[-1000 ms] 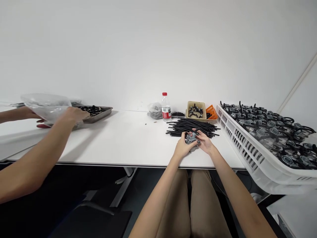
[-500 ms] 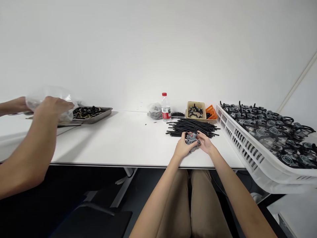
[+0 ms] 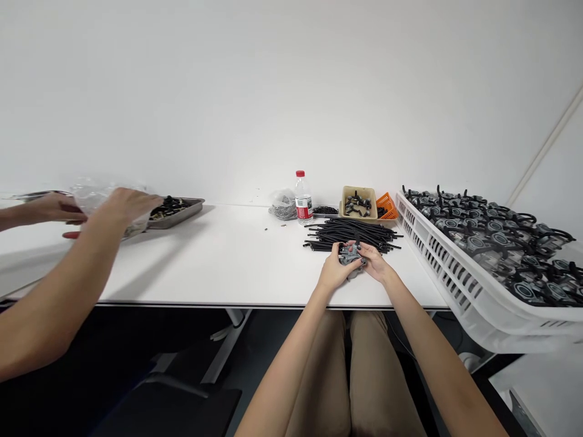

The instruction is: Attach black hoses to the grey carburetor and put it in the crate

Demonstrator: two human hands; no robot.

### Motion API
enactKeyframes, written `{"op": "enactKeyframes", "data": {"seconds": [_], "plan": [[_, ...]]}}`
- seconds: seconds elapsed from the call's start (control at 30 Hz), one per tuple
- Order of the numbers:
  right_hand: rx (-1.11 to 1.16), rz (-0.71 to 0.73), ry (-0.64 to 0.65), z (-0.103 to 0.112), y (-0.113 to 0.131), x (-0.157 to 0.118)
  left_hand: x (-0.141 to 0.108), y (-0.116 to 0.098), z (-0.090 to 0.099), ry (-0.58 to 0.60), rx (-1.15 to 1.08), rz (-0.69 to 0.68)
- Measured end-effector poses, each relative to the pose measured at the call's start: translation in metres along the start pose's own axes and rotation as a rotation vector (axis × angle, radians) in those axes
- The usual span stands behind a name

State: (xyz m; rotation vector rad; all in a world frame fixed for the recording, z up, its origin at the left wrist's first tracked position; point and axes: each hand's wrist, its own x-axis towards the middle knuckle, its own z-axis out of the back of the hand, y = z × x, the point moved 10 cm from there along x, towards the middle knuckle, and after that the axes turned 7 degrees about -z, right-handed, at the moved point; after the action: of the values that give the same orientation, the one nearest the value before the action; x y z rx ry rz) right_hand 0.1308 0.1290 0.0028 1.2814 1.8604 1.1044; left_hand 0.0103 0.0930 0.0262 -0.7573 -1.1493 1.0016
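My left hand [image 3: 334, 270] is closed round a small grey metal carburetor [image 3: 350, 255], with the thumb across its near side. From the other side my right hand [image 3: 374, 262] grips the same part, its fingers at the top near a short black piece that sticks up. Both hands are just above the white table [image 3: 228, 261], close to its front edge. Right behind them lies a pile of black rubber hoses [image 3: 348, 230]. Fingers cover much of the carburetor.
A white crate [image 3: 437, 261] of carburetors stands at right. Behind the hoses are a beige bin [image 3: 342, 200], an orange basket [image 3: 387, 203], a bottle [image 3: 303, 203] and a plastic bag [image 3: 283, 205]. At left, a co-worker's hands [image 3: 122, 203] handle a clear bag beside a metal tray [image 3: 182, 212].
My hands keep hold of the carburetor and have barely moved; the right fingers have shifted slightly at its top. The co-worker's hands and clear bag have moved to the right, over the tray.
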Motion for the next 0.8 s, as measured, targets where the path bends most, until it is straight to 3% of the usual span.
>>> {"op": "enactKeyframes", "data": {"seconds": [0.8], "plan": [[0.0, 0.02, -0.007, 0.0051, 0.0005, -0.0001, 0.0004, 0.0008, -0.0013, 0.005, 0.009, -0.008]]}}
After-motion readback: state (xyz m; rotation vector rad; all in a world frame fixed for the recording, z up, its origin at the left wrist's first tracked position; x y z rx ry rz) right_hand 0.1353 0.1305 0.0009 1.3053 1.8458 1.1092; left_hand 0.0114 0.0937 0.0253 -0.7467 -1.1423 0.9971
